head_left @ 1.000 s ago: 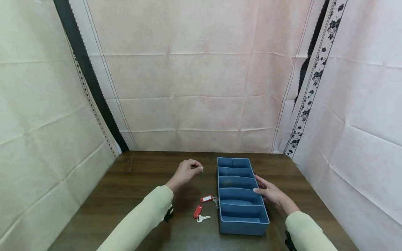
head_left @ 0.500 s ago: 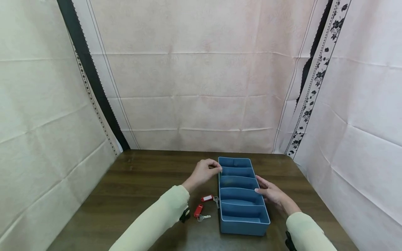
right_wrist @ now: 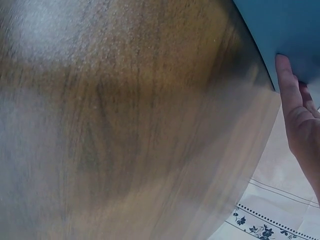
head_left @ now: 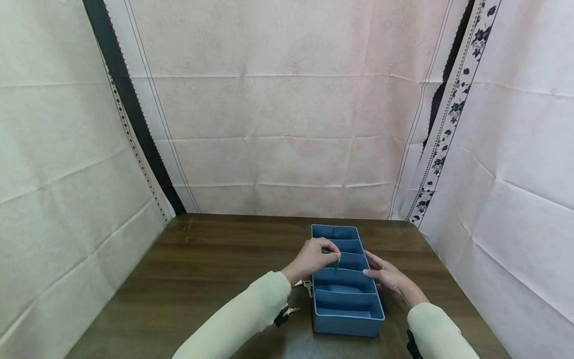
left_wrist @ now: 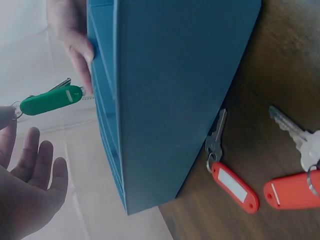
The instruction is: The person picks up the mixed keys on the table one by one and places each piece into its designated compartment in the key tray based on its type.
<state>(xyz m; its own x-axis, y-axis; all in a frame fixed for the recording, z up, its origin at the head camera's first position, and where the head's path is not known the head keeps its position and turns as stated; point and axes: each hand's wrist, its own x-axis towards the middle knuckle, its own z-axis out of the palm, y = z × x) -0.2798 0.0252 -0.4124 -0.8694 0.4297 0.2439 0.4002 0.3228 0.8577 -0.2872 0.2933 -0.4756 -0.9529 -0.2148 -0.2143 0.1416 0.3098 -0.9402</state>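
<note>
My left hand [head_left: 314, 257] is over the middle compartments of a blue divided box [head_left: 347, 326]. Its fingertips pinch the ring of a key with a green key tag [left_wrist: 50, 100]; the tag and key dangle from the ring. The other fingers of that hand stay loosely spread in the left wrist view. On the box's right side rests my right hand [head_left: 390, 279], thumb at the rim and fingers stretched along the outer wall [right_wrist: 287, 75]. Left of the box lie two keys with red tags, one key [left_wrist: 216, 137] close against the wall, the other key [left_wrist: 300, 140] farther out.
The box has several compartments in a row, running away from me on a brown wooden table [head_left: 215, 259]. Pale cloth [head_left: 291, 114] hangs behind the table and on both sides. My left forearm partly covers the red-tagged keys in the head view.
My left hand has moved right with the green-tagged key, from left of the box to above its compartments. The right hand has kept its place on the box.
</note>
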